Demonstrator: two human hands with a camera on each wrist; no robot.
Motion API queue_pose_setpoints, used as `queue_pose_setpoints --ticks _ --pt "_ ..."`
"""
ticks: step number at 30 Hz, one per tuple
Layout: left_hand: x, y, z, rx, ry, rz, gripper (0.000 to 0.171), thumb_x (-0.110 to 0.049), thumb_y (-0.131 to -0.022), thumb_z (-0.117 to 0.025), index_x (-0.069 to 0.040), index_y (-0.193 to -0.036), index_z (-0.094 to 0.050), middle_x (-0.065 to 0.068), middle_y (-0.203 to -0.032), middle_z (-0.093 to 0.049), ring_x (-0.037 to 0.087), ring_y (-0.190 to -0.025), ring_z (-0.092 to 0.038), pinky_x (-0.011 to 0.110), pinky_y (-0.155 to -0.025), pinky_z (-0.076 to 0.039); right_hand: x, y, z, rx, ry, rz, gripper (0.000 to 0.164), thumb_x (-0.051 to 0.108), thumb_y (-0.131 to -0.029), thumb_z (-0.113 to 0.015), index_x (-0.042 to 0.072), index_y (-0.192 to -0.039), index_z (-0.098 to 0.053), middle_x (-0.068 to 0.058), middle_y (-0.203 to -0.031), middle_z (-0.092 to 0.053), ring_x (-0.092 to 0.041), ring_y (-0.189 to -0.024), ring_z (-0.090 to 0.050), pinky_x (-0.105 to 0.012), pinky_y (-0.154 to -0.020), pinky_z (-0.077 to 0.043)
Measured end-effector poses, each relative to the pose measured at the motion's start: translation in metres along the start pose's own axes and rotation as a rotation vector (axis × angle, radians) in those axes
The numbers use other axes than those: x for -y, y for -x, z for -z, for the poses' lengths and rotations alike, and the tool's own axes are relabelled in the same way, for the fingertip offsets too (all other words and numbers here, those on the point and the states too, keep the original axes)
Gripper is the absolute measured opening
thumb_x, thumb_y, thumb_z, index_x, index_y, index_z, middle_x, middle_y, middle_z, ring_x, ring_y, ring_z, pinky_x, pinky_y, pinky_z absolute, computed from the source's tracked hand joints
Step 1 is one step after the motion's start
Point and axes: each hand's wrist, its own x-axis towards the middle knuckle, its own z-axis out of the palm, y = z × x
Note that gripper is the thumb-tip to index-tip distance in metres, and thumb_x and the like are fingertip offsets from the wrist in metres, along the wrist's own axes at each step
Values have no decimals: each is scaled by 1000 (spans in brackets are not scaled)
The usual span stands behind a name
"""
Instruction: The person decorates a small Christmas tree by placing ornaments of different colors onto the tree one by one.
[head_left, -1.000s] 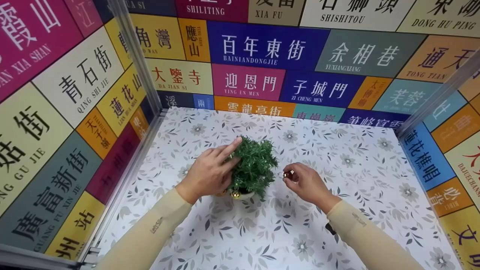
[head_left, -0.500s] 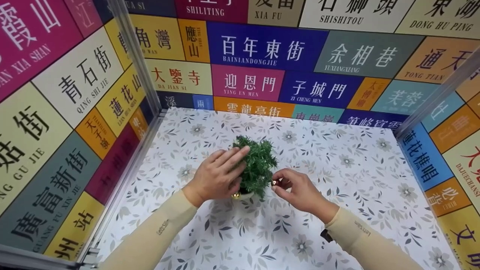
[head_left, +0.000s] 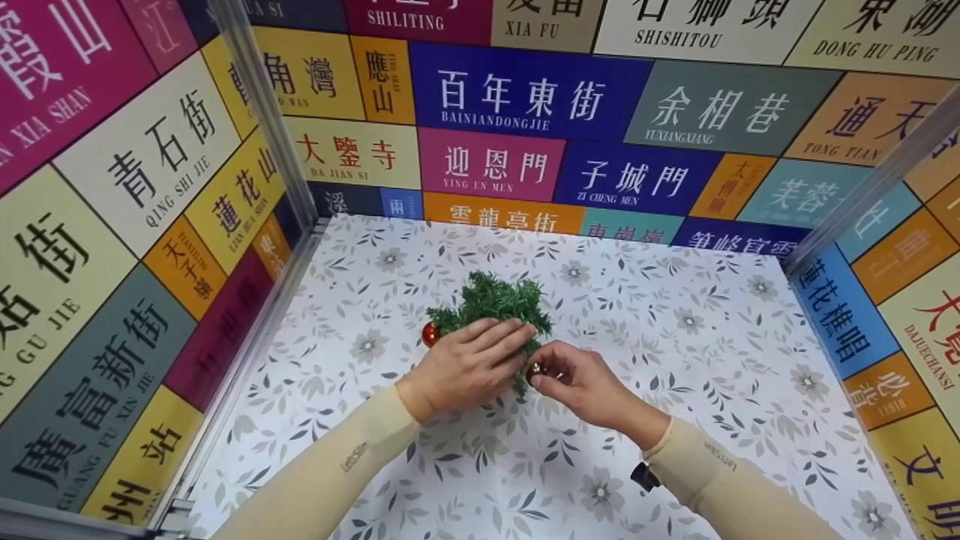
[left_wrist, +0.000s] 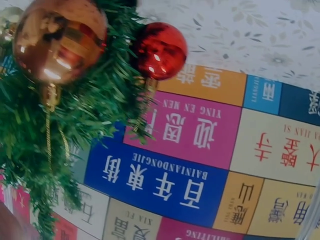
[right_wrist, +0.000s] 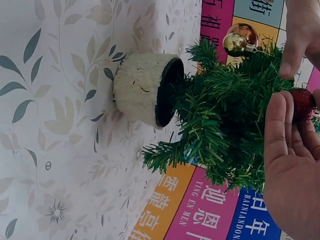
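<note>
A small artificial Christmas tree (head_left: pixel 491 296) stands upright on the table in the head view. Its fluffy cream pot (right_wrist: pixel 137 90) shows sideways in the right wrist view. My left hand (head_left: pixel 469 369) lies across the tree's near side with its fingers fairly straight, covering part of the branches and the pot. Close by on the right, my right hand (head_left: pixel 596 386) pinches a dark red glittery bauble (right_wrist: pixel 303 105) at the branches. A shiny red bauble (left_wrist: pixel 161 51) and a larger copper-coloured bauble (left_wrist: pixel 60 40) hang on the tree, as does a gold bauble (right_wrist: pixel 235 45).
The table (head_left: pixel 600 465) has a white cloth patterned with grey leaves and flowers. Panels (head_left: pixel 525 90) with coloured signs enclose it at the back and on both sides. Metal posts (head_left: pixel 277 127) stand in the back corners.
My right hand has moved left to the tree with the red bauble. My left hand has shifted right across the foliage, uncovering a shiny red bauble on the left side.
</note>
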Motion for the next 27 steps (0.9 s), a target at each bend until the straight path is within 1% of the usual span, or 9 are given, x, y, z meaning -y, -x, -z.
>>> queue_pose_setpoints --ticks 2,5,7,11,14,17,21,24,27 --pt "-2 -2 -2 -28 -11 -11 29 -31 -99 -52 -16 -116 -71 10 -146 -51 26 -133 -48 40 -110 -36 9 0 -1 6 -20 -9 17 4 -96 -64 4 -113 -63 -9 -102 -68 -24 -84 -66 -32 -68 -56" --pt "-5 -4 -3 -56 16 -14 28 -23 -101 -51 -16 -119 -71 8 -142 -54 24 -129 -51 38 -107 -39 21 0 -1 18 -55 -23 16 0 -96 -62 2 -112 -62 -15 -103 -67 -30 -86 -66 -34 -70 -55" --pt "-7 -4 -3 -67 35 -15 29 -20 -101 -52 -15 -123 -70 7 -140 -56 23 -127 -52 38 -105 -40 18 0 -1 26 -64 -25 15 2 -97 -62 6 -112 -63 -14 -104 -67 -30 -88 -66 -35 -72 -55" --pt "-9 -2 -3 -82 50 -16 26 -18 -99 -55 -15 -119 -72 6 -135 -60 23 -123 -55 37 -104 -43 -5 0 -3 48 -47 -13 15 9 -98 -63 12 -113 -63 -9 -105 -68 -24 -89 -67 -39 -73 -55" --pt "-10 0 -3 -81 76 1 22 -21 -97 -57 -16 -108 -75 6 -130 -63 23 -120 -58 37 -103 -44 -13 1 -4 66 -16 1 14 14 -98 -64 13 -112 -63 -5 -103 -69 -20 -88 -67 -38 -71 -56" --pt "-12 0 -2 -73 166 53 18 -21 -96 -58 -16 -95 -75 5 -123 -65 24 -115 -60 37 -102 -44 -16 3 -6 78 41 28 14 15 -98 -64 14 -112 -64 -1 -103 -69 -18 -88 -67 -37 -70 -56" --pt "-15 -2 -1 -75 280 122 18 -16 -94 -57 -15 -83 -70 4 -116 -67 24 -110 -61 37 -101 -45 -17 6 -11 34 160 89 18 16 -96 -67 18 -114 -63 5 -108 -66 -19 -97 -65 -39 -75 -55" --pt "-17 -4 0 -68 308 150 20 -13 -94 -54 -15 -79 -68 4 -113 -67 24 -108 -62 37 -100 -45 -17 8 -15 -32 218 140 21 18 -92 -71 18 -112 -63 7 -112 -63 -17 -102 -62 -39 -78 -54" --pt "-18 -5 1 -45 331 173 21 -14 -94 -53 -14 -78 -68 4 -111 -68 24 -108 -61 38 -100 -45 -15 8 -20 -90 234 192 22 16 -88 -76 15 -106 -65 7 -112 -62 -15 -102 -61 -37 -76 -53"
